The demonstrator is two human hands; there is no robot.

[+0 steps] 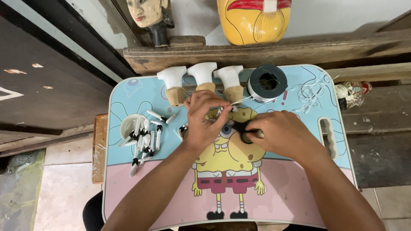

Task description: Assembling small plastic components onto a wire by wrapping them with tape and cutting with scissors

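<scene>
Both hands [239, 126] around a small black piece [245, 128] (right hand's grip) mid-table [299, 179].

We find three puppet torsos [201, 83] in a row along the counter's [128, 192] rear edge, with a thread spool [267, 82] to their right. A small dish [128, 125] and loose puppet limbs [145, 143] lie near the left edge. Behind the counter, two carved heads [252, 19] stand on a wooden shelf [299, 51].
</scene>
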